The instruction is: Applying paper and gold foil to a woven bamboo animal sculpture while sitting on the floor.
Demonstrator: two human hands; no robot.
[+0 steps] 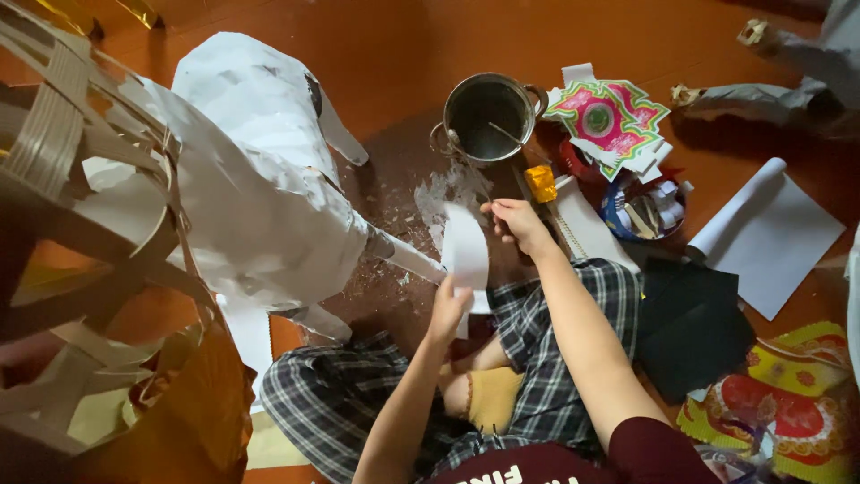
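I sit cross-legged on an orange floor. My left hand (447, 309) pinches the lower edge of a curved strip of white paper (466, 253). My right hand (515, 220) is closed at the strip's upper right edge; what it grips is hidden by the fingers. Just left of the strip stands a large animal figure covered in white paper (260, 170), one of its legs (408, 254) reaching toward the strip.
A metal pot (489, 116) with a utensil stands ahead. Nearby lie a yellow item (540, 182), colourful printed paper (609, 115), a tub of scraps (641, 208), a white paper roll (761, 231), black sheets (694, 327). A woven cane frame (81, 224) stands at left.
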